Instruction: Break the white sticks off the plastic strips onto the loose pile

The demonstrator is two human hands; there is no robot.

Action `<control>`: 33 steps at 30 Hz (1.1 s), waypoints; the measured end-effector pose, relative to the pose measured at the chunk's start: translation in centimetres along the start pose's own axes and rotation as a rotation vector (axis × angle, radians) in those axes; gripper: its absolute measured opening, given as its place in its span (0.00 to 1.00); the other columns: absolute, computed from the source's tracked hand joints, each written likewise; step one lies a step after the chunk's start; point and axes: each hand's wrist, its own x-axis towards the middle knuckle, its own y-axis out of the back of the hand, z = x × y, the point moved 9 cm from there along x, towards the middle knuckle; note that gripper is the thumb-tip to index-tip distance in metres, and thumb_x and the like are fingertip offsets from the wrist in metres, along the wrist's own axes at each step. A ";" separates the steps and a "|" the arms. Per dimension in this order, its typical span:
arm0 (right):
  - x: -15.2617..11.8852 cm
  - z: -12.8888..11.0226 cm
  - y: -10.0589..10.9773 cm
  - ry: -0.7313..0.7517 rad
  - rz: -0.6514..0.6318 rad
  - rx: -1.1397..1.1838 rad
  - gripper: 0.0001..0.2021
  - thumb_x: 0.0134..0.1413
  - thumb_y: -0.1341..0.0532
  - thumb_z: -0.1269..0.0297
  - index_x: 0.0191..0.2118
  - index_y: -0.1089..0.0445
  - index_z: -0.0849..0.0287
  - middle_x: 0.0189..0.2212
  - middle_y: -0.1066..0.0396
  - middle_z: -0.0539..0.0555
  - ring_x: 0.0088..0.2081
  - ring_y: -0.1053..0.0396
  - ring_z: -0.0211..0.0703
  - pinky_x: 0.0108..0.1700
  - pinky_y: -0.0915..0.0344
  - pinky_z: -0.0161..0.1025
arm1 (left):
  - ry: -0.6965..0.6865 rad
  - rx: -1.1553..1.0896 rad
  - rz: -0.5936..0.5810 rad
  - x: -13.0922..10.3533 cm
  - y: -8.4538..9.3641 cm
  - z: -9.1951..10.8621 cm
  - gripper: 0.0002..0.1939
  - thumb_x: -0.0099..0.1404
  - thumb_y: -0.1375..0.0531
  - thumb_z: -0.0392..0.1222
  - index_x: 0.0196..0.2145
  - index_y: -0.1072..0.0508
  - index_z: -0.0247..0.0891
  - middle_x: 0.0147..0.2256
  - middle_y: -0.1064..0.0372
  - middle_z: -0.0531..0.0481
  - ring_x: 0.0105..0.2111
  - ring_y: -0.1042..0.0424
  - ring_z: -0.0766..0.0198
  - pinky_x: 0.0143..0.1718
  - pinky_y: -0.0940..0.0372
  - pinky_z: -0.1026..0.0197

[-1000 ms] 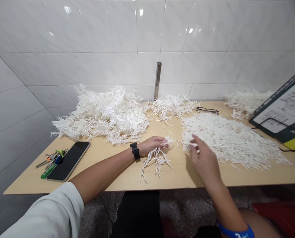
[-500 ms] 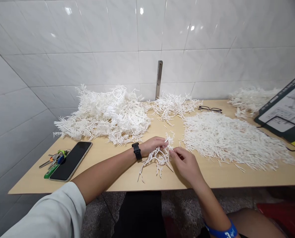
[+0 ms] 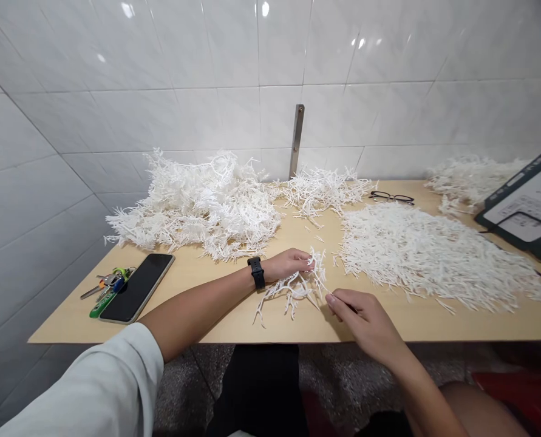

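My left hand [image 3: 289, 264] is closed around a bunch of white branching plastic sprigs [image 3: 295, 290], whose thin forked ends hang over the table's front part. To its right, my right hand [image 3: 359, 312] pinches the tip of one thin white strand of that bunch between thumb and forefinger. Left of the hands rises a large tangled heap of white branched pieces [image 3: 206, 206]. A smaller heap [image 3: 322, 188] lies behind the hands. On the right spreads a flat layer of short white pieces [image 3: 434, 255].
A phone [image 3: 138, 288] lies at the left beside a bunch of keys [image 3: 110, 282]. Eyeglasses [image 3: 392, 196] rest at the back. A dark-green printed box [image 3: 525, 203] leans at the right, with another white heap [image 3: 470, 179] behind it. A metal strip [image 3: 297, 139] stands against the tiled wall.
My right hand has moved right and slightly down, away from my left hand, with the strand drawn out between them. The left hand keeps its hold. The view has shifted slightly.
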 end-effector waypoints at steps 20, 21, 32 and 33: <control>4.2 1.8 -0.1 -0.040 0.064 -0.058 0.19 0.59 0.47 0.54 0.20 0.44 0.57 0.18 0.48 0.46 0.24 0.47 0.37 0.27 0.50 0.35 | -0.051 0.159 -0.117 0.0 -0.8 0.3 0.26 0.56 0.36 0.62 0.27 0.28 0.31 0.25 0.33 0.51 0.27 0.38 0.69 0.31 0.43 0.66; 3.7 1.9 -0.1 -0.044 0.067 -0.078 0.19 0.59 0.46 0.55 0.20 0.46 0.57 0.18 0.49 0.45 0.24 0.48 0.36 0.27 0.52 0.35 | -0.070 0.206 -0.130 0.0 -0.9 0.3 0.26 0.57 0.37 0.62 0.26 0.29 0.31 0.24 0.35 0.52 0.26 0.39 0.70 0.31 0.44 0.66; -0.4 3.4 4.4 -0.086 0.063 -0.278 0.17 0.60 0.47 0.55 0.27 0.28 0.57 0.27 0.26 0.54 0.30 0.31 0.47 0.33 0.39 0.39 | -0.090 0.237 -0.099 0.4 -0.4 0.8 0.28 0.58 0.39 0.65 0.25 0.30 0.32 0.24 0.38 0.54 0.26 0.41 0.70 0.31 0.45 0.66; 0.2 3.8 6.0 -0.082 0.159 -0.406 0.15 0.59 0.47 0.58 0.30 0.26 0.57 0.30 0.24 0.56 0.32 0.30 0.49 0.34 0.39 0.41 | -0.083 0.242 -0.104 0.4 -0.6 0.8 0.27 0.57 0.39 0.64 0.27 0.29 0.32 0.25 0.37 0.53 0.27 0.40 0.70 0.32 0.44 0.66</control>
